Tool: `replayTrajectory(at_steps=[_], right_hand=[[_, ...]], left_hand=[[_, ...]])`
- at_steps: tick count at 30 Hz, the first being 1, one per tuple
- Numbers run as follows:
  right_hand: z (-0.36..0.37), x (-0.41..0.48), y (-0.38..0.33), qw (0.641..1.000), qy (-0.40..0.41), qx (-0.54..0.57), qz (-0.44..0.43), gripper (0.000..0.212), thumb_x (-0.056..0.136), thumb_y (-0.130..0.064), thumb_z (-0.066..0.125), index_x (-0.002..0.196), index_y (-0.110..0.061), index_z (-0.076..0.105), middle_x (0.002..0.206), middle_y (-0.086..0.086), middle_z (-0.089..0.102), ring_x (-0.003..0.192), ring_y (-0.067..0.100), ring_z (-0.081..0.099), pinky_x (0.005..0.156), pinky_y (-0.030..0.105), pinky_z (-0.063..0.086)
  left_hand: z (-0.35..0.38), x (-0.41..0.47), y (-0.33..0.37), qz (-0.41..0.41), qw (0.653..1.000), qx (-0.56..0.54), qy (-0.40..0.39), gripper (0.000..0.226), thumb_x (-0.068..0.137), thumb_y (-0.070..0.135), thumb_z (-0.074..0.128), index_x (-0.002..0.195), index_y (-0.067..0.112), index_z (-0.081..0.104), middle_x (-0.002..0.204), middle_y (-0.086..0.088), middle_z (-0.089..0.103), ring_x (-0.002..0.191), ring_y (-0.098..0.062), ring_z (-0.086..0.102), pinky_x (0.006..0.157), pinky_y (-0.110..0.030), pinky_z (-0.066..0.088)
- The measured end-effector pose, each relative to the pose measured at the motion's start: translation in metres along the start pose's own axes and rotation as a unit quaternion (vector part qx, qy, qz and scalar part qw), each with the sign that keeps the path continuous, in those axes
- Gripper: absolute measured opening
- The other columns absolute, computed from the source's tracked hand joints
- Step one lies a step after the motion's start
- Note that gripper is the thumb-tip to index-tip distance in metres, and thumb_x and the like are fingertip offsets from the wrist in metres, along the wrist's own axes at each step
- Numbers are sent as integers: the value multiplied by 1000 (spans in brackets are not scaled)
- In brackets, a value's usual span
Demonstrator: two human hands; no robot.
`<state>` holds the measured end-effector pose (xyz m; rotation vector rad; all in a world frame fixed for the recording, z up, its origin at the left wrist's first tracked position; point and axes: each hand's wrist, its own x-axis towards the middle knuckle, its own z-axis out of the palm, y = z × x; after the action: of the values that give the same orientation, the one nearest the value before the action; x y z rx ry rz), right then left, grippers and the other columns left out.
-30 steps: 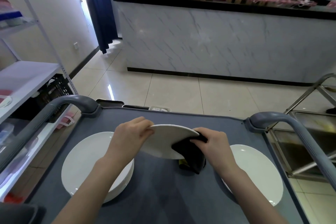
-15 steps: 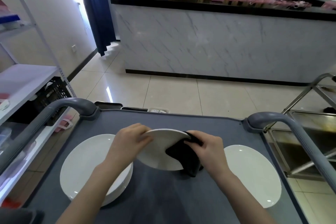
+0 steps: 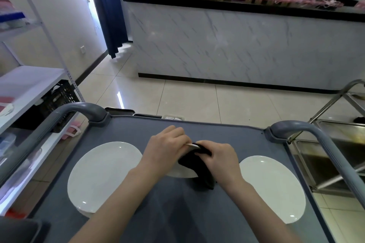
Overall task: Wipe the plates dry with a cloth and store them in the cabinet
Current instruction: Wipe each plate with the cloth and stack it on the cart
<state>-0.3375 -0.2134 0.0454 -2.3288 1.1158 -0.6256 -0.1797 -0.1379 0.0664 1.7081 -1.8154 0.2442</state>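
The left hand (image 3: 166, 148) has its fingers curled over the upper rim of the plate (image 3: 181, 172) and pinches it there, holding it up off the cart (image 3: 197, 213). The right hand (image 3: 219, 158) sits just right of it, almost touching. Its fingers are bent round the black cloth (image 3: 194, 162), which is folded over the same rim and hangs down the near face of the plate.

The plate stands steeply tilted between the two hands, with its upper edge far and its lower edge near. From above it shows mostly as a thin rim line and a sliver of white below the cloth. In my judgement the next wiping stroke depends on that tilt: the cloth has to run along the rim or down the face while the left hand takes the weight.

A stack of plates (image 3: 104, 175) lies to the left on the cart and a single plate (image 3: 272, 187) to the right, each well apart from the hands. I cannot pick out a cabinet.

Half a second ago the plate lay flatter, with much of its white face showing. Since then it has tipped up, the hands have drawn closer together, and the cloth has climbed onto the rim.
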Motion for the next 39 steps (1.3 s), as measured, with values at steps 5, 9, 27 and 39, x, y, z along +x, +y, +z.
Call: replayTrajectory(at_steps=[5, 9, 27, 39], right_hand=[[1, -7, 13, 996, 20, 81, 20, 23, 83, -19, 68, 100, -35, 71, 88, -16, 73, 84, 7, 68, 76, 33, 52], [-7, -11, 25, 983, 25, 176, 54, 32, 80, -12, 72, 91, -42, 69, 84, -21, 72, 82, 0, 66, 75, 24, 51], [-7, -6, 16, 986, 35, 159, 43, 23, 79, -11, 73, 92, -31, 74, 83, -16, 73, 81, 3, 67, 78, 35, 53], [-6, 4, -2, 1000, 5, -12, -7, 18, 81, -21, 66, 95, -31, 71, 83, -8, 73, 79, 18, 64, 69, 33, 49]], left_hand=[[1, -16, -30, -150, 981, -112, -51, 7, 81, 25, 78, 81, 23, 71, 80, 13, 65, 79, -12, 59, 66, -31, 47], [-2, -40, -55, -281, 935, -203, -71, 13, 82, 14, 77, 77, 24, 71, 72, 15, 68, 70, -3, 61, 65, -15, 46], [-1, -32, -47, -212, 965, -137, -68, 15, 82, 12, 76, 84, 25, 68, 78, 17, 63, 76, -3, 58, 67, -14, 39], [-15, -17, -23, -99, 994, -14, -38, 9, 78, 8, 78, 78, 15, 73, 74, 2, 65, 70, -23, 63, 54, -31, 44]])
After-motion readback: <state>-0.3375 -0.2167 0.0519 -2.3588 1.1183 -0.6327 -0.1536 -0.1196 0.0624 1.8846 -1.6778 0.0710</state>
